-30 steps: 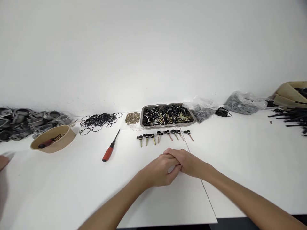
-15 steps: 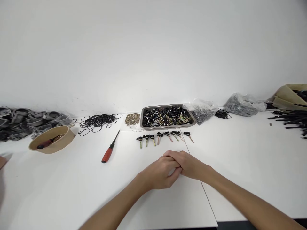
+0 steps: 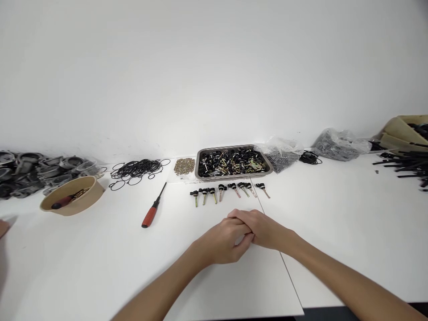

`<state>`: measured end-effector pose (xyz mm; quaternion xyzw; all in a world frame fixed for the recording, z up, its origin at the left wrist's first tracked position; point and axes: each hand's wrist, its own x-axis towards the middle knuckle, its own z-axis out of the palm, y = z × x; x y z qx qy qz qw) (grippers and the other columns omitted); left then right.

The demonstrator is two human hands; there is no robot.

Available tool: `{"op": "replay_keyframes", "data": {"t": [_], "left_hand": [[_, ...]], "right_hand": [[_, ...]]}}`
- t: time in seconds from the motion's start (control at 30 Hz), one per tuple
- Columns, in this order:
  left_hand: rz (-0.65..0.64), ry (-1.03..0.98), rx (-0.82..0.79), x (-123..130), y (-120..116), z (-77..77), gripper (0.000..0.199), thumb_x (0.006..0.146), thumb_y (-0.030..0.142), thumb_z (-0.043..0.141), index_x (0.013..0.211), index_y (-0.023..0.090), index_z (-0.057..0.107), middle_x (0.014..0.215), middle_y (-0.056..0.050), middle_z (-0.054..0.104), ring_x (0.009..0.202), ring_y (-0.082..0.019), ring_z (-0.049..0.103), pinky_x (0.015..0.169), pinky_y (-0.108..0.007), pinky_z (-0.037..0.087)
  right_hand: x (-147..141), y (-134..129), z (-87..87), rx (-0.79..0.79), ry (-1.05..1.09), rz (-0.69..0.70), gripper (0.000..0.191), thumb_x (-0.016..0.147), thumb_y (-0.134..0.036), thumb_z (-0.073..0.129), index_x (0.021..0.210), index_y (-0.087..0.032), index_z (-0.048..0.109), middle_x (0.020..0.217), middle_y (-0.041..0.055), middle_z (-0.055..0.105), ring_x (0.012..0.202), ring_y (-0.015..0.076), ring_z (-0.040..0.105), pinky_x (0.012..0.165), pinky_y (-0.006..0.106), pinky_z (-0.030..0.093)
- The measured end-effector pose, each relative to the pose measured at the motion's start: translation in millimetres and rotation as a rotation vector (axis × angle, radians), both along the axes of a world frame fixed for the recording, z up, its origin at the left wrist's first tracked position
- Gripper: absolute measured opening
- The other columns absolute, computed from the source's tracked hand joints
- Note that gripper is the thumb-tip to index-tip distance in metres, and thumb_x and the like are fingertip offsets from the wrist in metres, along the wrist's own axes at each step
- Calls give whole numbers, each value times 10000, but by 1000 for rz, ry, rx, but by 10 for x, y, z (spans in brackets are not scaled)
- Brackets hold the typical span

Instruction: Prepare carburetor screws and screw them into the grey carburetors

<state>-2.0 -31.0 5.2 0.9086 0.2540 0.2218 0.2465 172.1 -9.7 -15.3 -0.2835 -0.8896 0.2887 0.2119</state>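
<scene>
My left hand (image 3: 226,243) and my right hand (image 3: 264,228) are clasped together on the white table (image 3: 100,267). Their fingers are folded over one another, and no part shows between them; the palms are hidden. Just beyond them lies a row of several small lock-like parts with black heads and metal shanks (image 3: 220,192), untouched. To the left of my hands rests a screwdriver with a red handle (image 3: 150,217), pointing away from me. Behind the row a metal tray (image 3: 234,177) holds a heap of similar black and brassy parts.
Small brass pieces (image 3: 184,166) and black rubber rings (image 3: 138,168) lie left of the tray. A tan bowl (image 3: 95,196) and grey housings (image 3: 50,167) stand farther left. Plastic bags of parts (image 3: 341,145) and black rods (image 3: 408,165) are right. Another person's hand (image 3: 3,227) shows at the left edge.
</scene>
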Motion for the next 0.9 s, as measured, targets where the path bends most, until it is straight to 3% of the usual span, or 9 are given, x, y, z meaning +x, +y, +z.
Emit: {"op": "replay_keyframes", "data": {"t": [0.9], "left_hand": [[2,3,1,1,3,-8,179,868,120,437,844,144,612,859,-78,671,807,-186,591,720,-310,506]], "right_hand": [[6,1,-10,17,14,-1,446,703,32,456,1079,-206,496,830,-9,660,675,128,586,570,225,403]]}}
